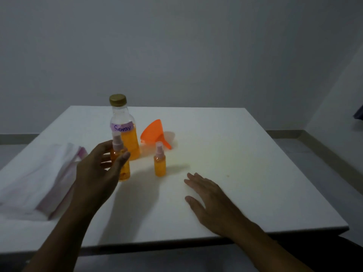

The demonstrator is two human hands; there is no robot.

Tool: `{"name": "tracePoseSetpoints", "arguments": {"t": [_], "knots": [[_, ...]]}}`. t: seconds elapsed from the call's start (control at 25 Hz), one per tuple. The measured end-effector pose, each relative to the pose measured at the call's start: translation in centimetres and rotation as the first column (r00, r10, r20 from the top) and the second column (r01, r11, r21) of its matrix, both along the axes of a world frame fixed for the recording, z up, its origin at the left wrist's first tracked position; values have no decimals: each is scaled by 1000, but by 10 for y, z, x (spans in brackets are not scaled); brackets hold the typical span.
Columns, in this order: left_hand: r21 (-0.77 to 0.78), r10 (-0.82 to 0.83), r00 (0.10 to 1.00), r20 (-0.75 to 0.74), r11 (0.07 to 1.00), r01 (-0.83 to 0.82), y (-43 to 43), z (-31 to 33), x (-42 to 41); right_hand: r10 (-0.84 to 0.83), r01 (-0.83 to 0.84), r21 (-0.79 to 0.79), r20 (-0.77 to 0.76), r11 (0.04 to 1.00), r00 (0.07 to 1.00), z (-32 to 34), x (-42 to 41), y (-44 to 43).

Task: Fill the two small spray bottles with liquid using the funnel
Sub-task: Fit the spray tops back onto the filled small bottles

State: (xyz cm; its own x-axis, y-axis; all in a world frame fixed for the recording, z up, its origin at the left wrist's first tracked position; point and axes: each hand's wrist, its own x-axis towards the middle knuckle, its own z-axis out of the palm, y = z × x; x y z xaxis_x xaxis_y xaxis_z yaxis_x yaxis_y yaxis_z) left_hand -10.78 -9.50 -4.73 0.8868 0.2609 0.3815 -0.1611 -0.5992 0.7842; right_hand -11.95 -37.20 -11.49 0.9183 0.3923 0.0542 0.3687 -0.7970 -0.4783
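Left hand grips the left spray bottle standing on the table
Right hand flat, grip wide, near right; second spray bottle between them; funnel, large bottle farther back

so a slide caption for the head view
Left hand at one orange-filled spray bottle, right hand open over the white table; second spray bottle, funnel, large bottle nearby.
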Motion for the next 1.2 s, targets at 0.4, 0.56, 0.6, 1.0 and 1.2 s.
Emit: {"name": "tracePoseSetpoints", "arguments": {"t": [0.4,0.56,0.6,1.0,1.2], "knots": [[-11,140,990,-18,990,-140,15,-15,20,-16,17,-37,44,999,999,4,-2,4],[-50,135,990,-26,989,-136,19,-19,27,-9,10,-28,30,1000,999,4,-1,3],[-30,135,991,-23,990,-136,20,-19,27,-8,9,-23,19,1000,1000,5,-1,3],[204,-178,967,180,969,140,-49,-28,22,-103,99,215,7,971,995,21,21,0],[-74,-207,968,-141,977,198,-68,-52,38,-196,155,367,77,917,978,34,28,5]]}}
